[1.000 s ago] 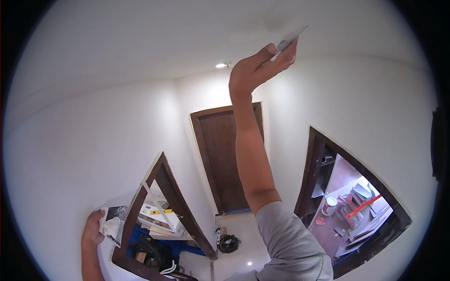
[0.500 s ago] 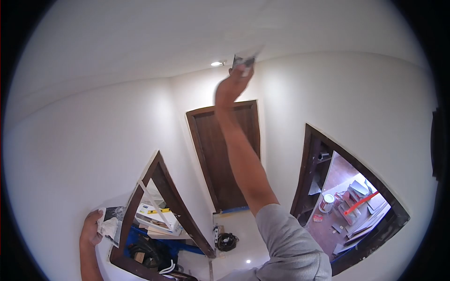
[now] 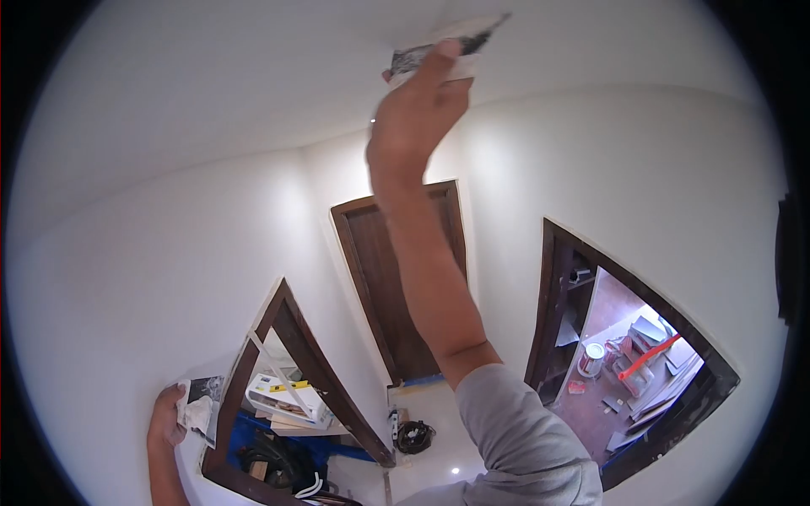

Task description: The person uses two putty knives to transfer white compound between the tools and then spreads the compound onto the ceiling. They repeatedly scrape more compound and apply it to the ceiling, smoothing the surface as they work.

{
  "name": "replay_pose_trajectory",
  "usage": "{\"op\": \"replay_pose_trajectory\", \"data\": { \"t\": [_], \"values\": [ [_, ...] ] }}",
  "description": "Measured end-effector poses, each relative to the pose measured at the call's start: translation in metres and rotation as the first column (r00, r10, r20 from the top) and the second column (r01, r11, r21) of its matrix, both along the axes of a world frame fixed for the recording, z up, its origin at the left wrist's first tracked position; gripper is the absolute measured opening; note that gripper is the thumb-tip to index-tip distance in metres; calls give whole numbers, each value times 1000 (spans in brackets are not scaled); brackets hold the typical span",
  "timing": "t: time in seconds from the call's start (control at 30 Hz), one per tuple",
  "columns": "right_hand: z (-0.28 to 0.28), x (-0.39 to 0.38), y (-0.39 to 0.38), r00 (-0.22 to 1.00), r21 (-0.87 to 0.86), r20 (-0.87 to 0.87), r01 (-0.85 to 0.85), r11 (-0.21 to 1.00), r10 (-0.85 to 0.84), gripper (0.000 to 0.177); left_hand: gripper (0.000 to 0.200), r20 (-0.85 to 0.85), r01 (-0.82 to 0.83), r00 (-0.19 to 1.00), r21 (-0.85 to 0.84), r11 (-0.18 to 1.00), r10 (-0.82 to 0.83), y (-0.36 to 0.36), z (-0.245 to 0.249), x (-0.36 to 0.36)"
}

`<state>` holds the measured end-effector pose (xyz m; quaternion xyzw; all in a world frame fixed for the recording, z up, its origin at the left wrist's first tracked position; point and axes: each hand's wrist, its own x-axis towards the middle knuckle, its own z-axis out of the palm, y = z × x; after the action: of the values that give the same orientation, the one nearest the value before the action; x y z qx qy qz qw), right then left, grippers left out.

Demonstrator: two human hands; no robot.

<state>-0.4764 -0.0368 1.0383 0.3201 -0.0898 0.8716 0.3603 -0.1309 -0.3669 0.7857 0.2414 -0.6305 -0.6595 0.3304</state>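
My right hand [image 3: 418,110] is raised overhead, its grip closed tight around a putty knife [image 3: 456,38], with the fingers wrapped over the handle end. The blade lies against the ceiling [image 3: 253,76], near the edge where it meets the wall above the dark door [image 3: 405,278]. Its long axis runs left to right, and the far tip points up and rightward. Low down, my left hand [image 3: 164,422] has its grip shut on a small board [image 3: 201,403] carrying white filler, just beside a doorway frame [image 3: 337,384].
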Motion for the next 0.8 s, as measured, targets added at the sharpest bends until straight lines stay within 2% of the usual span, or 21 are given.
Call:
{"op": "replay_pose_trajectory", "data": {
  "t": [0.03,0.1,0.13,0.17,0.2,0.27,0.33,0.47,0.6,0.7,0.73,0.8],
  "values": [
    [2,-11,-12,980,-77,-57,188,979,-192,52,29,0,9,1000,-7,1000,-9,0,0,0],
    [-11,-31,-22,979,-42,-35,198,979,-199,53,29,3,15,1000,-9,1000,-15,5,2,1],
    [-23,-40,-18,999,65,42,17,998,-20,53,29,-1,13,1000,-5,1000,-13,10,4,0],
    [-25,-51,-12,987,36,80,-141,989,138,51,29,-8,11,1000,-1,1000,-11,13,5,1],
    [-28,-69,-6,939,54,133,-326,944,316,49,29,-20,17,1000,2,1000,-16,13,4,2],
    [-20,-98,0,807,80,195,-580,811,558,48,29,-40,28,999,2,1000,-28,10,2,2],
    [0,-128,-5,813,115,173,-577,809,556,47,29,-31,20,999,7,1000,-20,9,2,2],
    [24,-112,3,822,75,140,-565,822,552,46,29,-28,28,999,18,999,-27,5,0,1],
    [6,-36,-1,976,123,128,-195,973,179,51,29,-4,30,1000,29,999,-30,8,3,-1],
    [-22,-78,-10,986,153,48,-165,974,159,53,30,-14,43,999,29,999,-42,8,1,2],
    [-24,-93,-10,925,112,161,-362,925,343,51,30,-20,35,999,30,999,-34,8,1,1],
    [-19,-113,-6,778,82,224,-616,784,587,50,31,-20,24,1000,27,999,-23,9,2,2]
  ]
}}
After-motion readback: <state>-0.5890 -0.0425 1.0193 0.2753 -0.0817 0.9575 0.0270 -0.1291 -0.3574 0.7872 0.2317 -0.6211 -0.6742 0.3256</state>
